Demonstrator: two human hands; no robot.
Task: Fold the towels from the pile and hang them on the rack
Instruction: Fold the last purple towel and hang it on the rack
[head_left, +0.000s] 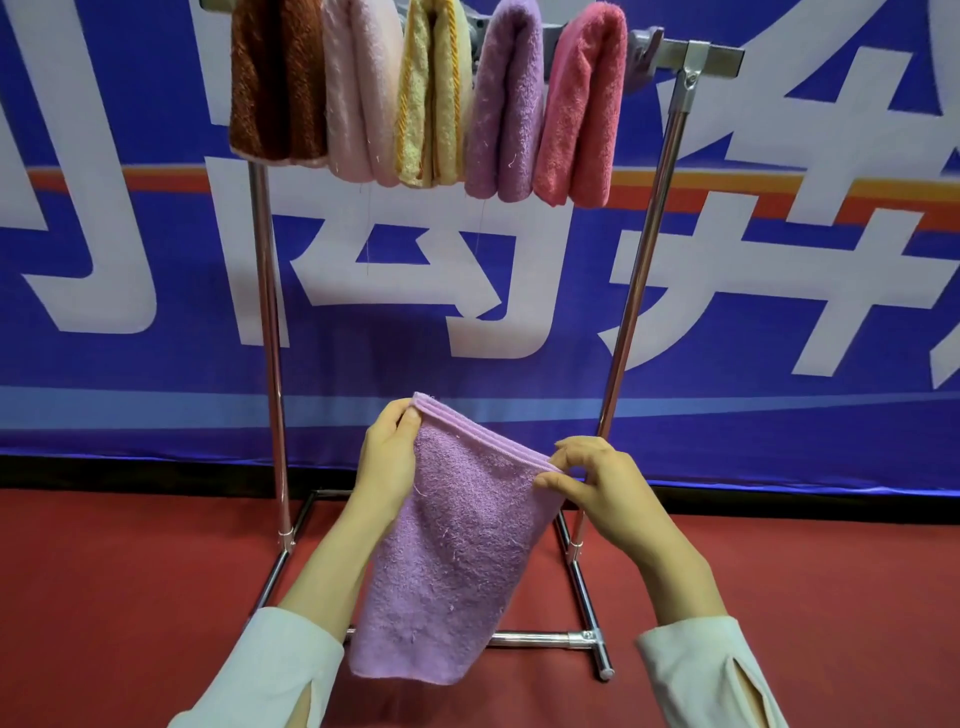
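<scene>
- A folded lilac towel (441, 561) hangs in the air near the person, in front of the metal rack (270, 332), held up by its top edge.
- The left hand (387, 462) pinches the far-left corner of that edge, thumb on the near face and fingers curled behind.
- The right hand (597, 486) pinches the right corner between thumb and fingertips; this corner sits lower, so the top edge slopes down to the right.
- The stacked hems at the top edge show several layers; the lower end drapes loose over the rack's near base bar.
- Both forearms wear pale sleeves (270, 670).
- Five folded towels hang side by side over the rack's top bar, touching one another: from left to right a brown towel (275, 83), a pale pink towel (358, 93), a yellow towel (431, 98), a purple towel (506, 104) and a coral pink towel (582, 109).
- The rack stands on a red floor (104, 582), before a blue banner (519, 332) with large white characters.
</scene>
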